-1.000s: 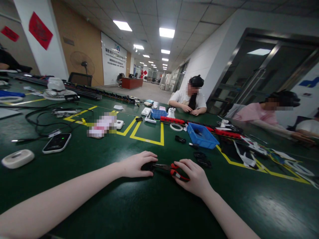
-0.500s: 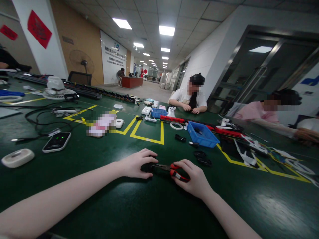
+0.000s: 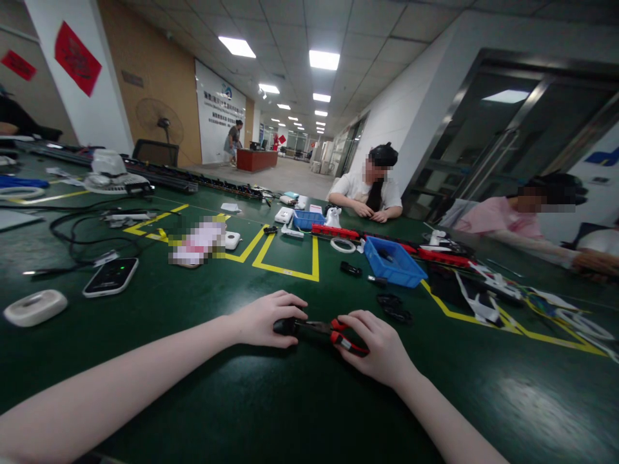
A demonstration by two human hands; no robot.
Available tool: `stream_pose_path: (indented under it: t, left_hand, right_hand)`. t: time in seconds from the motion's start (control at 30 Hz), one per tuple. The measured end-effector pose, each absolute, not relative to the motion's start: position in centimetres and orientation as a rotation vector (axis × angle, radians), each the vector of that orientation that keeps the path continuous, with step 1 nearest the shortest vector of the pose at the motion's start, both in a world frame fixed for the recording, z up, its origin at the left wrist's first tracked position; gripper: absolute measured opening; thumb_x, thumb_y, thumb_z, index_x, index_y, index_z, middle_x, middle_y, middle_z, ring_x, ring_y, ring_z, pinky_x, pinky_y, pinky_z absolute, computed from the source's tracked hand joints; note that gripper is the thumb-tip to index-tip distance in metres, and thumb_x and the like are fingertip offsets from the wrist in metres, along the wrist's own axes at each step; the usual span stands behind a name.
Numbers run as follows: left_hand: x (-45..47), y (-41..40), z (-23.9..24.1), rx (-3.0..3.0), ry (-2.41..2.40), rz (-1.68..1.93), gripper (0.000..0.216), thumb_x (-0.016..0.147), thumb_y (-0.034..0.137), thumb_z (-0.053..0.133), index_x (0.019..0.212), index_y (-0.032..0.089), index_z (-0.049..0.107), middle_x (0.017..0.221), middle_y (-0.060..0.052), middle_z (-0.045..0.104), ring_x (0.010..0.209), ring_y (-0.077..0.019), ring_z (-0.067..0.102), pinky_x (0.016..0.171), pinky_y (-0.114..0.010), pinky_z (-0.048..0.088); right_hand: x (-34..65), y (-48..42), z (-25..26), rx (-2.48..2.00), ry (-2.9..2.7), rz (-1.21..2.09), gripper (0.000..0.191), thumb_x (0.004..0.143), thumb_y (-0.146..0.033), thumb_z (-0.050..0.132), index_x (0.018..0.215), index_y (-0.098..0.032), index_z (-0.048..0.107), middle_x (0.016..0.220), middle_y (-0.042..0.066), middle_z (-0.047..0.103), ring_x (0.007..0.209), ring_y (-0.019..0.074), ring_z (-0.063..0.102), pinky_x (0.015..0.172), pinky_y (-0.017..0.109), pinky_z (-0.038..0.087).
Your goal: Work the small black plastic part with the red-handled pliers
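My left hand (image 3: 265, 318) is closed around a small black part (image 3: 286, 326), partly hidden by the thumb and fingers. In my right hand (image 3: 374, 345) are needle-nose pliers (image 3: 336, 331) with red and black handles. Their metal jaws point left and meet the right side of the black part; whether they grip it I cannot tell. Both hands are low over the green table (image 3: 300, 399). Beyond my right hand lie several small black pieces (image 3: 394, 308).
A blue bin (image 3: 394, 261) stands to the right, with a smaller blue tray (image 3: 309, 220) farther back. Yellow tape (image 3: 290, 274) marks the table. At left lie a phone-like device (image 3: 110, 277), a white oval object (image 3: 36, 308) and black cables. Other people sit across and at the right.
My hands, the black part and the pliers stay nearly in place. In the background, a person near the red desk has straightened up from a bent posture.
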State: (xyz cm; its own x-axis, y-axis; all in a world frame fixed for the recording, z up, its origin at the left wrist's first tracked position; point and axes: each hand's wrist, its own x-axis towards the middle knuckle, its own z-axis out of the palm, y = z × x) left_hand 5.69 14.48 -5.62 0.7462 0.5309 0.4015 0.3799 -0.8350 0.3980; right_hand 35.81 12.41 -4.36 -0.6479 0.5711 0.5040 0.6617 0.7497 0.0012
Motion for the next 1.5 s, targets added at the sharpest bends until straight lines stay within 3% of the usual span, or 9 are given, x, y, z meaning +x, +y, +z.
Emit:
stream_pose_path:
  t: [0.6,0.97,1.5]
  left_hand:
    - [5.69,14.77,-5.48,2.588,0.708,0.738,0.036,0.084,0.038,0.071,0.116,0.022,0.066,0.132,-0.010,0.058,0.116,-0.0245,0.061,0.099,-0.036,0.050]
    - [5.74,14.86,-5.44,2.589,0.708,0.709,0.045,0.084,0.040,0.071,0.125,0.023,0.063,0.134,-0.010,0.057,0.116,-0.0252,0.061,0.098,-0.037,0.050]
    - [5.66,14.67,-4.91,2.511,0.674,0.720,0.041,0.091,0.035,0.064,0.129,0.022,0.060,0.133,-0.011,0.058,0.120,-0.0239,0.058,0.103,-0.037,0.048]
  right_hand:
    - [36.25,13.14,-4.63,-0.964,-2.485,-0.309,0.040,0.079,-0.033,0.067,0.117,-0.020,0.062,0.104,0.009,0.070,0.090,0.0223,0.067,0.076,0.035,0.057]
    - [36.26,13.29,-4.76,-1.061,-2.440,-0.189,0.041,0.080,-0.036,0.067,0.118,-0.023,0.062,0.109,0.008,0.070,0.095,0.0232,0.067,0.078,0.038,0.055]
    - [35.87,12.79,-4.79,-0.914,-2.377,-0.540,0.039,0.084,-0.034,0.062,0.121,-0.022,0.060,0.108,0.008,0.070,0.100,0.0248,0.066,0.103,0.049,0.037]
